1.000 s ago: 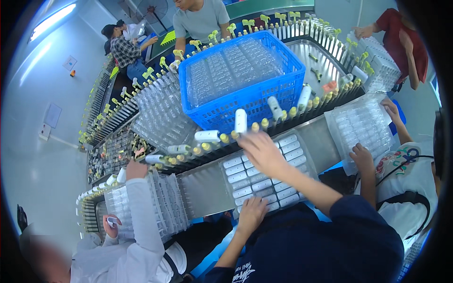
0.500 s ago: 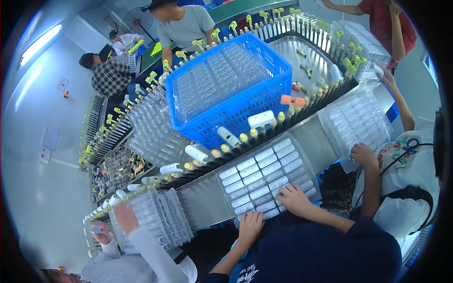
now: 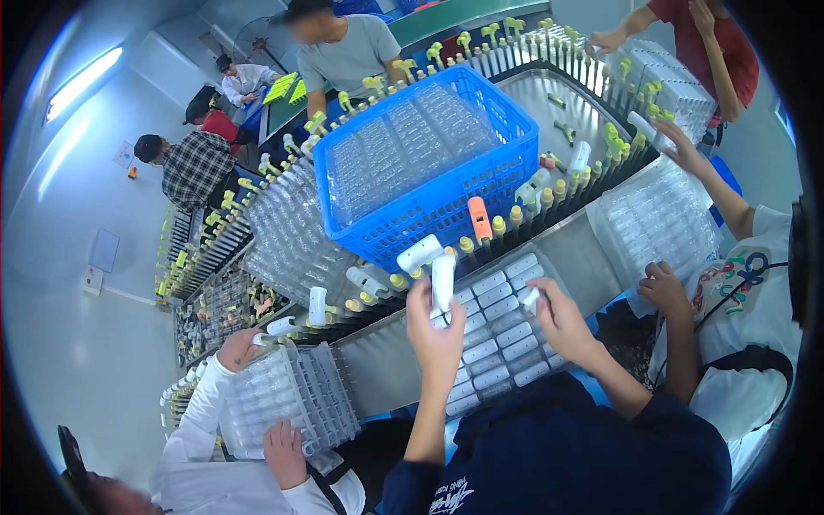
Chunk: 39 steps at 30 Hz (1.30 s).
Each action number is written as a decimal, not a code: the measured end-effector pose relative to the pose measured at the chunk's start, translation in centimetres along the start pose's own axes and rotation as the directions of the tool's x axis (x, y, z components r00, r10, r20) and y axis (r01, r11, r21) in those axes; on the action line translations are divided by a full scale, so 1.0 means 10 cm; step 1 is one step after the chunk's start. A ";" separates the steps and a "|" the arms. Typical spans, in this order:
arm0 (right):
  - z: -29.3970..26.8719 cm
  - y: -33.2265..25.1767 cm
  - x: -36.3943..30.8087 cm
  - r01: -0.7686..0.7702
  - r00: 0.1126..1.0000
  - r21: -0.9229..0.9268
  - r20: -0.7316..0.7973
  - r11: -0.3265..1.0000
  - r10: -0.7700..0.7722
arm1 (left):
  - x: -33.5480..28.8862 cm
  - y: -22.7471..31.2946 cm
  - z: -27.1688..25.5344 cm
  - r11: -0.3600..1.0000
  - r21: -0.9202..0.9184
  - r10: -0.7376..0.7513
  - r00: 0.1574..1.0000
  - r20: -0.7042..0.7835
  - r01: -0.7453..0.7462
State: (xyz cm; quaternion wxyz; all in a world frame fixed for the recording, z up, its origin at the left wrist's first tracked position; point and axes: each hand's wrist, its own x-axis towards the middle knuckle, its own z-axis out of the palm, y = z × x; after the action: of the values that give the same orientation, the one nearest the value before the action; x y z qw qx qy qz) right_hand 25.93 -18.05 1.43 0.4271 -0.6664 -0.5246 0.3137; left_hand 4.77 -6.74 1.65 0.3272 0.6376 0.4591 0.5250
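Observation:
My left hand [image 3: 436, 336] is closed around a white, elongated plastic shell [image 3: 443, 285], held upright at the row of yellow-tipped posts [image 3: 466, 244]. Whether a post touches that shell I cannot tell. Farther right, my right hand [image 3: 565, 328] pinches a small white piece [image 3: 530, 299], partly hidden by the fingers, just over a clear tray's rows of white shells [image 3: 501, 332]. Another white shell [image 3: 420, 253] sits tilted on a post just beyond my left hand, and an orange shell [image 3: 480, 220] stands on a post to its right.
Behind the posts, a blue crate [image 3: 429, 225] holds stacked clear trays [image 3: 403, 137]. A co-worker on the left reaches over another tray stack [image 3: 283, 395]. On the right, a co-worker's hand [image 3: 682, 148] holds a white shell near a filled tray [image 3: 657, 219]. A metal ledge [image 3: 378, 369] runs beneath the trays.
Both my hands have lifted off the tray. The left has moved up to the posts with a white shell, and the right now pinches a small white piece. The posts' loads have shifted left.

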 end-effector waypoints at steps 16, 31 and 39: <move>0.45 -0.18 1.15 0.213 0.870 -0.013 -0.453 0.977 -0.195 | 0.56 -0.49 0.10 0.721 0.677 0.155 0.986 0.053 -0.150; 1.57 -0.62 1.71 0.787 0.515 -0.508 0.230 0.349 -0.826 | -1.37 -0.96 -0.64 0.798 0.537 0.058 0.921 0.385 -0.275; 1.87 -1.16 2.13 0.900 0.422 -0.375 0.622 0.222 -0.660 | -1.47 -1.03 -0.88 0.784 0.566 0.078 0.945 0.318 -0.255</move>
State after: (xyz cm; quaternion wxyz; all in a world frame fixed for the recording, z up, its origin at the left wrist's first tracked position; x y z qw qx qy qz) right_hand 10.15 8.02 4.30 0.1598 -0.3409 -0.9248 -0.0545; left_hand -6.69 -17.18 -10.96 0.1213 0.8136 0.4921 0.2851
